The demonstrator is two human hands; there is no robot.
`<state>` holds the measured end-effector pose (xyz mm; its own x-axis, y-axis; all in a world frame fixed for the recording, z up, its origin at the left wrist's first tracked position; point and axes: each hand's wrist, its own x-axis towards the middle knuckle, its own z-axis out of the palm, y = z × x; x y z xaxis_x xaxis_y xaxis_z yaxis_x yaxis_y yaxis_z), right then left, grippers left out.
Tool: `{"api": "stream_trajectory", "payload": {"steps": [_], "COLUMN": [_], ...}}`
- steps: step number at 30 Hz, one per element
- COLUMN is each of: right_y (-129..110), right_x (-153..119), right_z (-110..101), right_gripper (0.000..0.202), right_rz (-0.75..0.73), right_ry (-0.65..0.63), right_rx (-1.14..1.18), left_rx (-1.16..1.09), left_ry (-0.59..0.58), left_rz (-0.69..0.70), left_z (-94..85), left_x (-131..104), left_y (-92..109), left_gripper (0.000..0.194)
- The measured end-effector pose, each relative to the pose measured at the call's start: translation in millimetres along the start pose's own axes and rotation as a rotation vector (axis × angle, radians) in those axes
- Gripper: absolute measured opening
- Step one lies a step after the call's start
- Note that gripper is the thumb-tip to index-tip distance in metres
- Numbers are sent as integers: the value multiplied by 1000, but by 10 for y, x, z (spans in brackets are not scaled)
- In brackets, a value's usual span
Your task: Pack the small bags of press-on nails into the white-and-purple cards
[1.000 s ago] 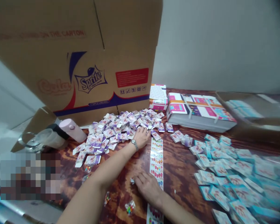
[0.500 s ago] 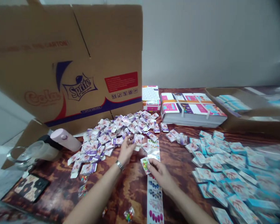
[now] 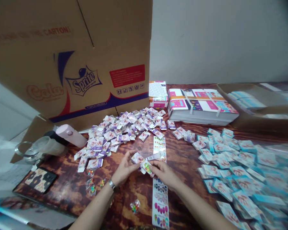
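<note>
In the head view, my left hand [image 3: 123, 168] grips a small white and purple box [image 3: 137, 157] between thumb and fingers. My right hand [image 3: 163, 174] pinches a small packet of green and yellow candies [image 3: 147, 166], which meets the box's near right end. Whether the packet is partly inside the box, I cannot tell. Just beyond the right fingers, a pale piece with printed marks [image 3: 153, 156] lies over a long strip of printed nail stickers [image 3: 160, 204]. Left of the strip, a loose candy packet [image 3: 134, 207] lies on the table.
A pile of white and purple boxes [image 3: 110, 135] sits before a large carton [image 3: 91, 83]. Many blue and white boxes [image 3: 240, 175] spread at right. Strapped printed stacks [image 3: 201, 103] stand behind. At left are a pink bottle [image 3: 70, 135] and a flower-patterned phone [image 3: 40, 180].
My left hand has taken a white and purple box from the pile's edge and drawn it nearer. The box and the candy packet, apart before, now meet. The camera view has shifted slightly.
</note>
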<state>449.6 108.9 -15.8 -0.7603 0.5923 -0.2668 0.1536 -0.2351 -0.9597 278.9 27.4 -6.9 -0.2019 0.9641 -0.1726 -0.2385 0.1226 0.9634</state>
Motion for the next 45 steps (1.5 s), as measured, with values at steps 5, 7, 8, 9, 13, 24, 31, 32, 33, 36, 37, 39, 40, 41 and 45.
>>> {"api": "stream_trajectory", "payload": {"steps": [5, 7, 8, 9, 13, 24, 31, 32, 33, 36, 37, 39, 40, 41, 45], "right_y": [-49, -35, -21, -7, 7, -187, -207, -223, -237, -251, -240, -194, -162, -128, -14], "right_x": [128, 162, 170, 172, 142, 76, 90, 78, 64, 37, 40, 63, 81, 99, 139], "right_z": [34, 58, 72, 87, 120, 38, 5, 24, 44, 83, 78, 40, 12, -15, -52], "right_gripper": [28, 29, 29, 30, 31, 24, 22, 21, 21, 19, 19, 20, 20, 20, 20], "right_rz": [-108, -117, -115, -114, -133, -171, -208, -224, -237, -238, -218, -152, -112, -73, 13], "right_ry": [1, 27, 30, 20, -43, -37, -32, -16, 1, 28, 11, -83, -151, -220, -280], "right_rx": [-51, -101, -119, -131, -181, -515, -608, -635, -659, -679, -659, -561, -487, -406, -154], "left_rx": [288, 519, 600, 652, 641, 844, 1001, 1008, 1016, 1045, 1056, 1064, 1054, 1033, 859], "left_ry": [118, 250, 300, 328, 279, 2, -59, -42, -26, -16, -31, -77, -101, -126, -160], "left_rz": [-5, 24, 26, 18, -42, 318, 433, 445, 461, 536, 554, 585, 592, 585, 421], "left_z": [-277, -356, -385, -406, -433, -402, -415, -398, -378, -314, -300, -285, -284, -286, -282], "left_x": [-157, -213, -236, -253, -280, -372, -424, -426, -429, -437, -439, -439, -436, -433, -416], "left_y": [18, -11, -30, -48, -50, 75, 55, 49, 43, 41, 48, 74, 92, 110, 155], "left_gripper": [44, 40, 39, 38, 42, 41, 42, 42, 42, 43, 44, 45, 45, 45, 44]}}
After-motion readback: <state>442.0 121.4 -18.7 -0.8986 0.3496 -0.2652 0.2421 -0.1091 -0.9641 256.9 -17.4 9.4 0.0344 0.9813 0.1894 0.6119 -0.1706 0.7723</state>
